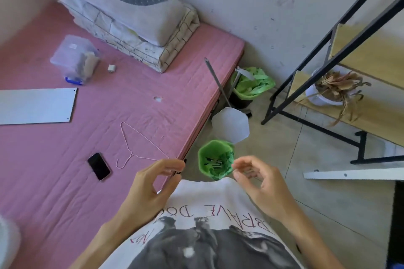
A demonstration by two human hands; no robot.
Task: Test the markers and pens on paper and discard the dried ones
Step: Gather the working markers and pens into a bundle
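Pinching a dark pen (179, 167) near-upright, left-hand fingers (175, 165); right hand (260, 181) loosely curled, empty

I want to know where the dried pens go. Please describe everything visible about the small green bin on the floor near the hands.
The small green bin stands upright on the concrete floor, close beside the edge of the pink mattress. It is lined with a green plastic bag folded over its rim. Its mouth is open, with no lid on it. Inside lie several dark pens or markers with white markings; their number is unclear. A white cone-shaped lampshade sits just behind it. Neither hand touches it.
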